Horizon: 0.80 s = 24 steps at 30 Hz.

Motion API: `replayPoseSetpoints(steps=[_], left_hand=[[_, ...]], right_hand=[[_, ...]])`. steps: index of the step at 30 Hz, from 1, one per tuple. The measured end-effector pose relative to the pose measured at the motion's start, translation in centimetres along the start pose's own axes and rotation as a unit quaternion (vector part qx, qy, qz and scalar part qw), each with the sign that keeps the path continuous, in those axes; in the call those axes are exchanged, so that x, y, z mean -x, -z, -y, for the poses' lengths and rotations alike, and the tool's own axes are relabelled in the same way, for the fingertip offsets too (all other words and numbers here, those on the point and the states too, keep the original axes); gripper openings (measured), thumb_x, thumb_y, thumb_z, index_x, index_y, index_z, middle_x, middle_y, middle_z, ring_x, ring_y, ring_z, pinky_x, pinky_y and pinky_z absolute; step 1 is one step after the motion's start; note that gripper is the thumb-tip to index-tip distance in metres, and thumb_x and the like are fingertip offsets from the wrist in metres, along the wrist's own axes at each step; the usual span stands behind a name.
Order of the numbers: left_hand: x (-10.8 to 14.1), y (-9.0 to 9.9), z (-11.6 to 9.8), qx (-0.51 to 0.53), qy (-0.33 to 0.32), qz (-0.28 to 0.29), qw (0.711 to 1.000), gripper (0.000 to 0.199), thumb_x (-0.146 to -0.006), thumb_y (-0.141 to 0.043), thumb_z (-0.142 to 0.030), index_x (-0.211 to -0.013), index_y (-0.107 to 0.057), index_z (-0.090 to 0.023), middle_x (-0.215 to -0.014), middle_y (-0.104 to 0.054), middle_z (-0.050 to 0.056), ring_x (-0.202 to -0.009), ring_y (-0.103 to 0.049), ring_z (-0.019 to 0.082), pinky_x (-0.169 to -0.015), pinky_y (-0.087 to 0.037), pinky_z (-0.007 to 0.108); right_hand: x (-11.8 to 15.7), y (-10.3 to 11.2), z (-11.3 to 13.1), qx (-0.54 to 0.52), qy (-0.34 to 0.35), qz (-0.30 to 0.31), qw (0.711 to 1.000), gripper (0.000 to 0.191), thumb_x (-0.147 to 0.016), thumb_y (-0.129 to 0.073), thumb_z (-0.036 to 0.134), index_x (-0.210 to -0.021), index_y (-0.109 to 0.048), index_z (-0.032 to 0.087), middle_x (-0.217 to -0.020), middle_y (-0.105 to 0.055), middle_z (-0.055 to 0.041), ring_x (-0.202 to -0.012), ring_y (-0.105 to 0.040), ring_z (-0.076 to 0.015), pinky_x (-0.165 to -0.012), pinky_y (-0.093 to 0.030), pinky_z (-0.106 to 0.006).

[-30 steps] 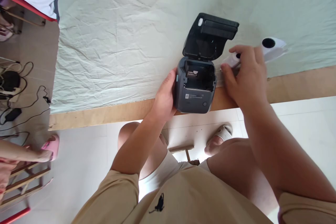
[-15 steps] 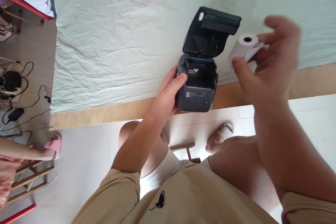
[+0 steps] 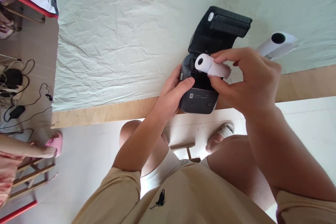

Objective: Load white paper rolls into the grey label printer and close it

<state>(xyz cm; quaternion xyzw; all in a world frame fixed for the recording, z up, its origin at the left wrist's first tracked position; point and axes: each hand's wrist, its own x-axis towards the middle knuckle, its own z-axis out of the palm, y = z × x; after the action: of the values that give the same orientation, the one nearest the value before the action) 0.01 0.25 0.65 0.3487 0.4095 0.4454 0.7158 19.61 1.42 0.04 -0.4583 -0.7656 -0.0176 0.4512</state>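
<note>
A dark portable label printer point(image 3: 198, 102) is at the table's near edge with its lid point(image 3: 220, 29) swung up and back. My left hand point(image 3: 170, 92) grips its left side, the thumb bent over the rim of the paper compartment. My right hand point(image 3: 250, 82) pinches a small white paper roll point(image 3: 213, 66) between thumb and fingers. The roll is tilted over the compartment and covers part of it; whether it touches the inside I cannot tell. Behind my right hand, a second white paper roll point(image 3: 270, 47) with a dark core lies on the cloth.
A wrinkled pale green cloth point(image 3: 118, 42) covers the table up to its wooden edge point(image 3: 105, 113). On the floor at left are tangled cables point(image 3: 13, 84), a black adapter point(image 3: 17, 112) and a wooden stool point(image 3: 34, 173). Another person's foot in a pink slipper point(image 3: 55, 144) is there too.
My right hand has carried the paper roll left, from beside the printer to above its compartment. The printer has shifted slightly right. The second roll now shows behind my right hand.
</note>
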Motion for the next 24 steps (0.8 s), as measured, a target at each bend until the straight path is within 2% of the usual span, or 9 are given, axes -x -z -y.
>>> replayPoseSetpoints(steps=[5, 9, 12, 16, 18, 19, 21, 23, 24], left_hand=[[-0.1, 0.2, 0.1, -0.009, -0.006, 0.009, 1.0, 0.037, -0.095, -0.08, -0.042, -0.126, -0.072, -0.023, -0.113, -0.084, 0.003, -0.1, -0.082, 0.022, -0.081, -0.065, 0.031], [0.2, -0.3, 0.3, 0.0, -0.018, -0.003, 1.0, 0.037, -0.097, -0.078, -0.046, -0.126, -0.072, -0.024, -0.12, -0.085, 0.004, -0.113, -0.083, 0.026, -0.09, -0.066, 0.035], [0.3, -0.4, 0.6, 0.018, -0.03, -0.012, 0.999, 0.043, -0.098, -0.074, -0.059, -0.124, -0.071, -0.025, -0.118, -0.085, 0.006, -0.117, -0.082, 0.029, -0.093, -0.066, 0.038], [-0.1, 0.5, 1.0, -0.025, -0.043, 0.005, 0.999, 0.057, -0.084, -0.091, -0.055, -0.128, -0.07, -0.025, -0.12, -0.083, 0.006, -0.12, -0.079, 0.029, -0.1, -0.064, 0.037], [-0.2, 0.9, 1.2, -0.053, -0.035, 0.011, 0.998, 0.069, -0.075, -0.099, -0.045, -0.133, -0.068, -0.027, -0.122, -0.081, 0.005, -0.122, -0.078, 0.03, -0.101, -0.063, 0.037], [-0.2, 1.0, 1.2, -0.057, -0.033, 0.006, 0.998, 0.076, -0.072, -0.101, -0.043, -0.137, -0.066, -0.028, -0.125, -0.08, 0.005, -0.123, -0.078, 0.03, -0.101, -0.064, 0.037], [-0.1, 0.9, 1.2, -0.055, -0.04, -0.01, 0.998, 0.085, -0.071, -0.101, -0.043, -0.145, -0.061, -0.032, -0.134, -0.077, 0.005, -0.128, -0.076, 0.032, -0.102, -0.064, 0.039], [0.1, 0.7, 1.2, -0.054, -0.055, -0.013, 0.997, 0.089, -0.07, -0.102, -0.043, -0.148, -0.059, -0.033, -0.141, -0.073, 0.005, -0.132, -0.074, 0.033, -0.105, -0.064, 0.04], [0.2, 0.6, 1.2, -0.056, -0.062, -0.009, 0.996, 0.09, -0.069, -0.103, -0.043, -0.147, -0.06, -0.033, -0.141, -0.072, 0.006, -0.132, -0.074, 0.033, -0.105, -0.063, 0.041]], right_hand=[[-0.1, -0.2, 0.5, -0.026, -0.005, 0.02, 0.999, 0.021, -0.087, -0.068, 0.008, -0.091, -0.069, 0.029, -0.104, -0.088, 0.0033, -0.092, -0.085, -0.0267, -0.077, -0.061, -0.043], [0.0, 0.0, 0.8, -0.043, -0.038, 0.034, 0.998, 0.02, -0.09, -0.066, 0.011, -0.086, -0.069, 0.031, -0.092, -0.084, 0.0041, -0.087, -0.081, -0.0262, -0.078, -0.059, -0.046], [0.1, 0.2, 1.3, -0.098, -0.008, 0.038, 0.994, 0.017, -0.088, -0.068, 0.015, -0.085, -0.068, 0.031, -0.085, -0.081, 0.0051, -0.079, -0.077, -0.0241, -0.074, -0.057, -0.046], [0.5, 0.2, 1.7, -0.138, 0.023, 0.084, 0.987, 0.013, -0.094, -0.071, 0.029, -0.082, -0.067, 0.031, -0.081, -0.079, 0.0039, -0.082, -0.078, -0.024, -0.076, -0.056, -0.047], [0.7, 0.2, 1.4, -0.149, 0.005, 0.039, 0.988, 0.017, -0.098, -0.068, 0.038, -0.082, -0.066, 0.031, -0.078, -0.076, 0.0014, -0.08, -0.075, -0.0247, -0.077, -0.058, -0.049], [0.7, 0.1, 1.2, -0.141, -0.015, -0.007, 0.99, 0.016, -0.098, -0.066, 0.041, -0.085, -0.066, 0.031, -0.083, -0.076, -0.0009, -0.083, -0.075, -0.026, -0.078, -0.059, -0.049], [0.8, 0.1, 0.5, -0.102, -0.073, -0.075, 0.989, 0.016, -0.095, -0.066, 0.046, -0.103, -0.068, 0.032, -0.117, -0.078, -0.0071, -0.108, -0.076, -0.0311, -0.084, -0.062, -0.051], [0.9, -0.1, -0.4, -0.086, -0.128, -0.053, 0.987, 0.043, -0.093, -0.066, 0.051, -0.133, -0.063, 0.036, -0.157, -0.064, -0.0091, -0.141, -0.066, -0.0365, -0.1, -0.061, -0.057], [1.0, -0.2, -0.8, -0.103, -0.138, -0.03, 0.985, 0.054, -0.093, -0.066, 0.054, -0.143, -0.056, 0.038, -0.165, -0.057, -0.0082, -0.149, -0.061, -0.0371, -0.106, -0.059, -0.058]])
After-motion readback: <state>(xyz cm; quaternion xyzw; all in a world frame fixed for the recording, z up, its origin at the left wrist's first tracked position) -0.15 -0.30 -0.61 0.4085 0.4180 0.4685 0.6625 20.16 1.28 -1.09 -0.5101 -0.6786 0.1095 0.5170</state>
